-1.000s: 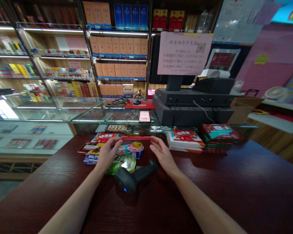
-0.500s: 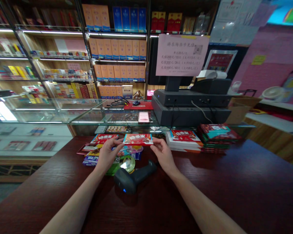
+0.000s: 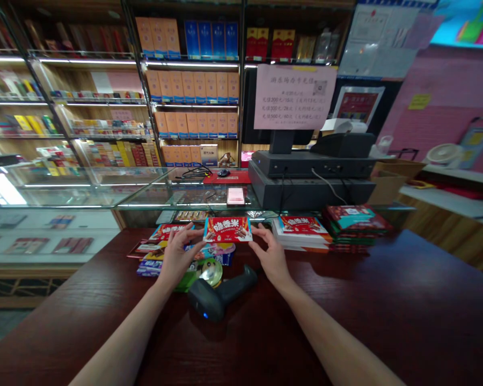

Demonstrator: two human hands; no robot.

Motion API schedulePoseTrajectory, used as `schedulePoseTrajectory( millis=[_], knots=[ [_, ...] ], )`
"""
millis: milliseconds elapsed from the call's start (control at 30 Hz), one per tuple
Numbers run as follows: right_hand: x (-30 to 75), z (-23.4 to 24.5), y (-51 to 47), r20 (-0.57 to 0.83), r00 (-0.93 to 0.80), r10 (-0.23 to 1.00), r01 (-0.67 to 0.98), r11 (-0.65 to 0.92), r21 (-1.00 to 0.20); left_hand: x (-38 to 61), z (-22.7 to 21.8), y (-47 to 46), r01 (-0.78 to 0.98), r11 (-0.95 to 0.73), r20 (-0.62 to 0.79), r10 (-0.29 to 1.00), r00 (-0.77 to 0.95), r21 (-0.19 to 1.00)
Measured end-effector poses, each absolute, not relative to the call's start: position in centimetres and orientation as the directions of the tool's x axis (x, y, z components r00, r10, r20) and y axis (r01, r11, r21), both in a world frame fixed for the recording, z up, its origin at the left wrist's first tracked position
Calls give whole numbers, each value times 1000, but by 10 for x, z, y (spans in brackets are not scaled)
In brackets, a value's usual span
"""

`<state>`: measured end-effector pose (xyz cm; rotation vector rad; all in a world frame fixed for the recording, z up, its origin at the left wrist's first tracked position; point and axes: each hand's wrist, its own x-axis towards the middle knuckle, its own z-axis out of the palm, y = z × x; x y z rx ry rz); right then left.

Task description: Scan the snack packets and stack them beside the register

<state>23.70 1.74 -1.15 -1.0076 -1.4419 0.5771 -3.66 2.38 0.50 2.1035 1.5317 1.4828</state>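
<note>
Between my two hands is a red and light-blue snack packet (image 3: 227, 229), its printed front turned toward me. My left hand (image 3: 181, 254) pinches its left edge, and my right hand (image 3: 270, 256) pinches the right edge. Below it on the dark table lies a black barcode scanner (image 3: 219, 295) with a blue light. Behind my left hand several colourful snack packets (image 3: 148, 266) are heaped, partly hidden by that hand; a green panda packet (image 3: 210, 272) lies among them. To the right, a similar red packet (image 3: 300, 224) rests on a stack of white boxes (image 3: 301, 241).
A pile of dark red and green packets (image 3: 356, 222) stands at the table's back right. Beyond the table are a glass counter (image 3: 165, 198), a black cash register with a monitor (image 3: 314, 185), and shelves of orange boxes (image 3: 193, 88). The wooden table (image 3: 366, 311) stretches to both sides.
The packet in my hands has tilted up, so more of its printed front faces me. Both hands keep their hold, and the scanner lies where it was. The view has shifted slightly.
</note>
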Motion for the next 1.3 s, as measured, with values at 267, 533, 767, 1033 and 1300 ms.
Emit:
schedulePoseTrajectory(
  millis=[267, 533, 767, 1033, 1300],
  knots=[
    [238, -3, 19, 575, 107, 811, 319, 519, -793, -33, 7, 27, 640, -469, 606, 796, 6, 609],
    [250, 11, 20, 679, 82, 730, 453, 579, -678, -21, 19, 25, 721, -457, 607, 792, 63, 521],
    [273, 15, 15, 727, 90, 681, 535, 582, -612, 3, 35, 16, 751, -465, 603, 790, 113, 468],
    [311, 15, 7, 736, 137, 663, 613, 527, -589, 44, 50, 14, 742, -471, 551, 818, 165, 478],
    [353, 9, 2, 730, 166, 663, 668, 468, -578, 88, 61, 27, 709, -515, 524, 818, 237, 482]
  ],
)
